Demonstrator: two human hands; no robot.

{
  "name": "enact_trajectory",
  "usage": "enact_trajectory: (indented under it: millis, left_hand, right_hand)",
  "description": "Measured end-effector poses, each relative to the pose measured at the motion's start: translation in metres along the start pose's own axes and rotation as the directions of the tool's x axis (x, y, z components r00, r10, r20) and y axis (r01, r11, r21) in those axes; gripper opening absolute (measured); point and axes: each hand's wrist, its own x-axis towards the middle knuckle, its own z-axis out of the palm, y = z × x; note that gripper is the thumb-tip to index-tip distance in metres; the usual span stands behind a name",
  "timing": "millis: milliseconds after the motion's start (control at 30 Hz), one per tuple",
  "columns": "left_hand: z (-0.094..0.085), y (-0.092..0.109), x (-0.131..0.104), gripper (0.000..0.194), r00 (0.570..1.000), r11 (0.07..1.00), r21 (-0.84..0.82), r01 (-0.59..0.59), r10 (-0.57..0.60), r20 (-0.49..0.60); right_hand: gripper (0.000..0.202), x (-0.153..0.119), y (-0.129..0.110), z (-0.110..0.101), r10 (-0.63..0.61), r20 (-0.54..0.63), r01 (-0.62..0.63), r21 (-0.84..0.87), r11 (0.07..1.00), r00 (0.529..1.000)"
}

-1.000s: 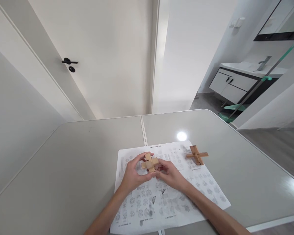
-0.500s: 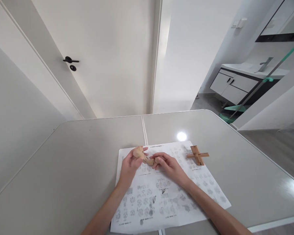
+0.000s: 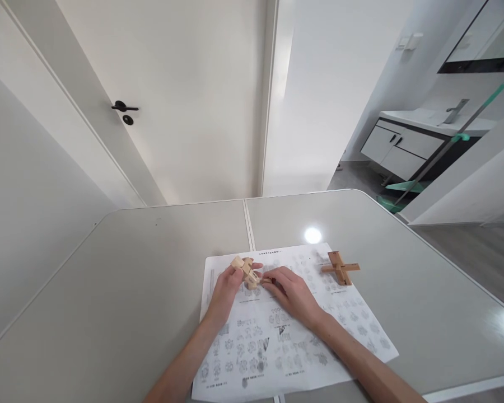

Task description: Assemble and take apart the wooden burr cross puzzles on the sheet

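A chunky piece of light wooden blocks point(image 3: 247, 270) is held in my left hand point(image 3: 227, 285), over the upper part of a printed sheet point(image 3: 285, 358). Just right of it, my right hand point(image 3: 292, 290) pinches a small brown wooden piece point(image 3: 269, 280) between thumb and fingers, close to the block piece; whether the two touch is unclear. On the sheet's upper right edge lies a cross-shaped assembly of brown wooden sticks point(image 3: 340, 268). Rows of small drawings cover the paper.
The sheet lies on a grey table point(image 3: 151, 291) with a seam down its middle. Behind are a white door point(image 3: 193, 101) with a black handle point(image 3: 125, 106), a sink cabinet point(image 3: 399, 145) and a green-and-grey pole point(image 3: 457, 136) at the right.
The block piece has turned in my left hand and shows more of its faces. My right hand has drawn slightly apart from it, with the small brown piece now visible.
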Motion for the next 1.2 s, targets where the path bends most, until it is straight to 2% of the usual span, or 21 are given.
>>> enact_trajectory:
  millis: [100,233,300,367,500,567,667,767,900,967,1033,1100,1200]
  left_hand:
    - [0.003,0.004,-0.003,0.046,0.999,0.99,0.137,-0.039,0.041,-0.014]
    - [0.007,0.004,-0.008,0.052,0.993,0.935,0.343,-0.095,0.113,-0.034]
    - [0.009,0.001,-0.01,0.059,0.982,0.869,0.475,-0.14,0.185,-0.049]
    - [0.011,-0.003,-0.012,0.061,0.963,0.782,0.595,-0.187,0.266,-0.047]
    - [0.013,-0.01,-0.014,0.058,0.919,0.589,0.765,-0.259,0.394,0.008]
    - [0.013,-0.011,-0.014,0.055,0.903,0.524,0.802,-0.287,0.428,0.044]
    - [0.012,-0.011,-0.013,0.055,0.894,0.479,0.817,-0.32,0.439,0.093]
    - [0.009,-0.011,-0.011,0.056,0.897,0.469,0.816,-0.338,0.422,0.129]
    - [0.006,-0.01,-0.008,0.055,0.91,0.477,0.81,-0.341,0.384,0.157]
    - [0.006,-0.008,-0.007,0.051,0.909,0.465,0.818,-0.34,0.387,0.157]
    - [0.006,-0.006,-0.007,0.05,0.907,0.455,0.834,-0.313,0.403,0.121]
    - [0.005,-0.004,-0.007,0.053,0.911,0.458,0.85,-0.262,0.408,0.061]
    - [0.001,-0.002,-0.004,0.053,0.913,0.465,0.869,-0.17,0.407,-0.039]
  right_hand:
    - [0.014,0.001,-0.005,-0.004,-0.003,-0.025,0.004,0.037,0.999,1.0]
    - [0.021,0.002,-0.018,-0.013,0.069,0.019,-0.071,0.305,0.95,0.997]
    - [0.024,0.003,-0.023,-0.016,0.09,0.055,-0.104,0.416,0.903,0.994]
    - [0.026,0.004,-0.024,-0.017,0.103,0.051,-0.115,0.456,0.882,0.993]
    - [0.024,0.002,-0.019,-0.014,0.105,0.004,-0.099,0.385,0.918,0.994]
    - [0.022,0.001,-0.016,-0.013,0.104,0.006,-0.1,0.335,0.937,0.995]
    - [0.022,-0.001,-0.013,-0.013,0.088,0.035,-0.094,0.311,0.946,0.996]
    - [0.022,-0.003,-0.013,-0.014,0.054,0.048,-0.066,0.288,0.955,0.997]
    - [0.022,-0.002,-0.017,-0.015,-0.07,0.055,0.051,0.29,0.956,0.996]
    - [0.021,-0.001,-0.02,-0.016,-0.075,-0.007,0.073,0.312,0.947,0.997]
    - [0.02,0.002,-0.019,-0.017,0.027,-0.125,0.014,0.32,0.947,0.992]
    - [0.024,0.004,-0.014,-0.019,0.19,-0.217,-0.111,0.328,0.938,0.957]
    - [0.033,0.006,-0.003,-0.019,0.381,-0.215,-0.304,0.32,0.897,0.899]
